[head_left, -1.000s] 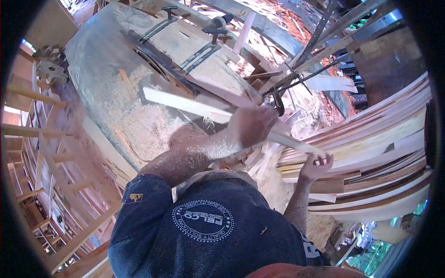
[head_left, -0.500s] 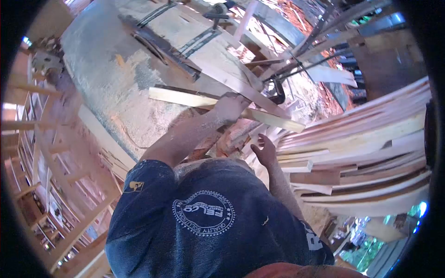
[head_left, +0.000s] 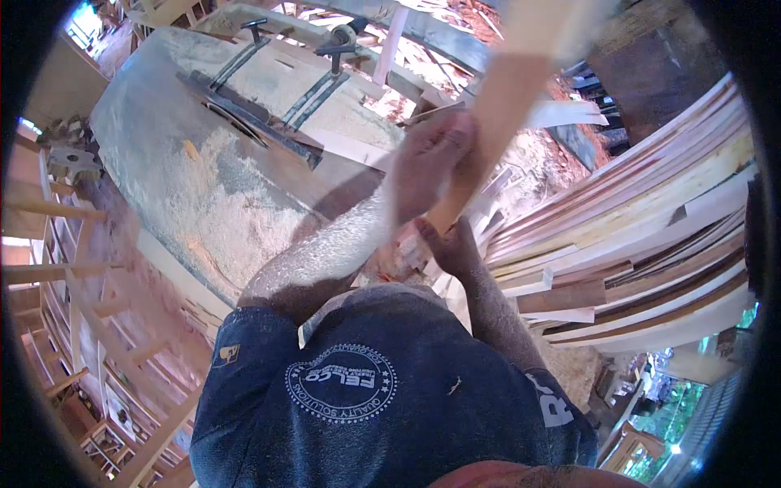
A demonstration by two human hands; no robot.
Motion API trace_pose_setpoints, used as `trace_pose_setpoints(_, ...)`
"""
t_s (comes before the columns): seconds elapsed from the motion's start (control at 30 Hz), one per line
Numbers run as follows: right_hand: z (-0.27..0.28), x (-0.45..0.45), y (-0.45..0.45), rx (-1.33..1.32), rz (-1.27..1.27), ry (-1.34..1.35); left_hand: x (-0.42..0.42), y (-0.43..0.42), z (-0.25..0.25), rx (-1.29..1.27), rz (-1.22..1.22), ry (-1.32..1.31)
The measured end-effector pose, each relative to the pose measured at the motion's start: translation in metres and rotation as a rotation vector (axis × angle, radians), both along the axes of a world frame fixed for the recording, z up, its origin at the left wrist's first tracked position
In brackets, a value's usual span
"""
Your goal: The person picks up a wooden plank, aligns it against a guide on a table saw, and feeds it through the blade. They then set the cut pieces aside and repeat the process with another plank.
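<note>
A pale wooden strip [head_left: 506, 106] is raised in front of me, slanting from its lower end near my body to a blurred upper end at the top of the view. At its left edge, my left hand [head_left: 431, 163] is closed on it with fingers curled; motion smears part of this hand. Lower down, my right hand [head_left: 452, 244] grips the strip's bottom end, thumb on the near side and the other fingers mostly hidden. Behind the left forearm lies a broad, sawdust-covered work surface [head_left: 154, 122] with a dark metal bar [head_left: 252, 122] on it.
Long stacked boards [head_left: 634, 220] curve along the right side. Two clamp-like metal fittings with black handles [head_left: 335, 50] stand at the back of the work surface. Wooden framing [head_left: 89, 301] is on the left. Offcuts and reddish shavings lie beyond the surface.
The strip has swung from lying low across the work surface to a raised slant towards the camera. My right hand, open and off it half a second ago, now holds its lower end.
</note>
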State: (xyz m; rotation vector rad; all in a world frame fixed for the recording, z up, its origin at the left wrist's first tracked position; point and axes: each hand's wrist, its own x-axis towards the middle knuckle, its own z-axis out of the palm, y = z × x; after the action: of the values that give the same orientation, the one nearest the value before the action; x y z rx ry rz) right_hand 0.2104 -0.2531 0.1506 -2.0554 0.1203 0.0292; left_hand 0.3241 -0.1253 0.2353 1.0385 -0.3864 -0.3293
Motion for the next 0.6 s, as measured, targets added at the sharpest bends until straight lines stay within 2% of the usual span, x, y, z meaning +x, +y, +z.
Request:
trace_pose_setpoints(0.03, 0.01, 0.006, 0.001, 0.094, -0.017, 0.045, 0.004, 0.005, -0.006, -0.118, 0.001, 0.102)
trace_pose_setpoints(0.07, 0.002, 0.007, -0.002, 0.072, -0.064, -0.025, 0.017, 0.018, -0.019, -0.167, -0.089, 0.08)
trace_pose_setpoints(0.17, -0.015, 0.001, -0.023, 0.086, -0.005, 0.132, 0.024, 0.045, -0.024, -0.186, 0.051, 0.193)
trace_pose_setpoints(0.2, -0.011, -0.001, -0.026, -0.015, 0.066, 0.136, 0.025, 0.056, -0.025, -0.213, 0.096, 0.195)
trace_pose_setpoints(0.33, -0.024, -0.017, -0.02, -0.1, 0.097, 0.032, 0.03, 0.099, -0.058, -0.321, 0.36, 0.22)
trace_pose_setpoints(0.4, -0.037, -0.029, -0.019, -0.112, 0.111, -0.085, 0.027, 0.121, -0.079, -0.079, 0.467, 0.27)
trace_pose_setpoints(0.43, -0.042, -0.035, -0.021, -0.13, 0.132, -0.015, 0.026, 0.131, -0.09, 0.04, 0.514, 0.296)
trace_pose_setpoints(0.47, -0.047, -0.044, -0.027, -0.152, 0.149, 0.055, 0.022, 0.137, -0.103, 0.024, 0.453, 0.458)
trace_pose_setpoints(0.5, -0.05, -0.051, -0.033, -0.176, 0.16, 0.126, 0.015, 0.137, -0.109, -0.069, 0.474, 0.56)
trace_pose_setpoints(0.53, -0.052, -0.052, -0.039, -0.254, 0.19, 0.37, 0.008, 0.135, -0.112, -0.166, 0.491, 0.655)
trace_pose_setpoints(0.57, -0.059, -0.057, -0.045, -0.241, 0.213, 0.378, 0.002, 0.133, -0.118, -0.263, 0.504, 0.749)
trace_pose_setpoints(0.6, -0.07, -0.064, -0.051, -0.228, 0.233, 0.386, -0.002, 0.135, -0.139, -0.301, 0.462, 0.7)
